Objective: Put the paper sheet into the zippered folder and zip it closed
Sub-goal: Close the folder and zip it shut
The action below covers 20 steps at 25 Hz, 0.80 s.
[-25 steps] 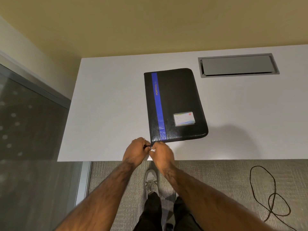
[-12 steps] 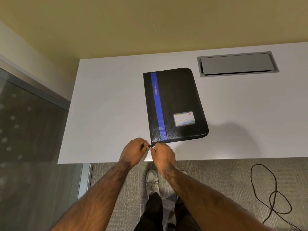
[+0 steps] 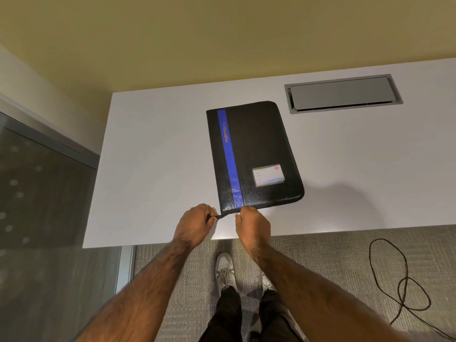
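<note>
The zippered folder (image 3: 259,144) lies flat and closed on the white bench (image 3: 153,169). Its long sides run from the near edge toward the far edge, and its near short side sits close to the near edge, well in from the left corners. It is black, with a blue stripe (image 3: 229,164) down its left part bearing the word PORTFOLIO, and a small card window (image 3: 268,175) toward its near right corner.

Both hands meet at the folder's near left corner. The left hand (image 3: 193,224) has its fingers (image 3: 209,213) curled in a narrow pinch on the zipper tail (image 3: 218,216), a short dark strip that sticks out past the corner toward the bench's left edge. The right hand (image 3: 254,225) is just beside it, a small gap between them. Its fingers (image 3: 240,215) are curled tight and pinch the folder's near edge at the foot of the blue stripe – the zipper pull itself cannot be made out under them.

Toward the far right of the bench, apart from the folder, a grey hatch (image 3: 343,93) is set into the top. Below the near edge lies grey carpet (image 3: 320,255) – on it a looped dark cord (image 3: 399,287) to the right and the person's pale shoes (image 3: 224,270) between the forearms. A dark glass panel (image 3: 37,193) stands beyond the left edge.
</note>
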Motion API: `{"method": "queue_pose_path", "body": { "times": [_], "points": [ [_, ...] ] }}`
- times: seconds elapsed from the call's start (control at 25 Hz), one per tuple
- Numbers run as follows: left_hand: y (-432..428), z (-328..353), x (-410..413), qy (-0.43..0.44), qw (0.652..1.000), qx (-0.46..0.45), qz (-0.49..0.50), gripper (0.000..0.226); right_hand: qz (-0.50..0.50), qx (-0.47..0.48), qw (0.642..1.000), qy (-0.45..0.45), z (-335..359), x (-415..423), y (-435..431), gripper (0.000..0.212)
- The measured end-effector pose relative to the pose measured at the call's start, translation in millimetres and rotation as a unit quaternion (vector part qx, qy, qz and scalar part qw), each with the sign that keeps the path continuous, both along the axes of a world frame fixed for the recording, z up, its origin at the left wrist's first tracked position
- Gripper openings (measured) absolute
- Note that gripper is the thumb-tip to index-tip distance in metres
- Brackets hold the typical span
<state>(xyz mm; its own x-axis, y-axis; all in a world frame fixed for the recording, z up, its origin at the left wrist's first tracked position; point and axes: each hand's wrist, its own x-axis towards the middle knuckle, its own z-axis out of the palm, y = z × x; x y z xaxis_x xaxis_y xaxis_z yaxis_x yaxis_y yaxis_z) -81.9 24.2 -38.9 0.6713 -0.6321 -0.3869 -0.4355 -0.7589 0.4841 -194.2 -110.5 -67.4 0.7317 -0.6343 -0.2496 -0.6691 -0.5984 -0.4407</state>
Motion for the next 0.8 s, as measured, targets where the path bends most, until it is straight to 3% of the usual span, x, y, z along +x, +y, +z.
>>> {"method": "queue_pose_path", "body": {
  "times": [0.8],
  "points": [
    [2.4,6.6,10.7,-0.031,0.998,0.049,-0.006,0.011,-0.169,-0.022,0.985,0.023,1.8,-62.1,-105.3,0.02]
  ]
}}
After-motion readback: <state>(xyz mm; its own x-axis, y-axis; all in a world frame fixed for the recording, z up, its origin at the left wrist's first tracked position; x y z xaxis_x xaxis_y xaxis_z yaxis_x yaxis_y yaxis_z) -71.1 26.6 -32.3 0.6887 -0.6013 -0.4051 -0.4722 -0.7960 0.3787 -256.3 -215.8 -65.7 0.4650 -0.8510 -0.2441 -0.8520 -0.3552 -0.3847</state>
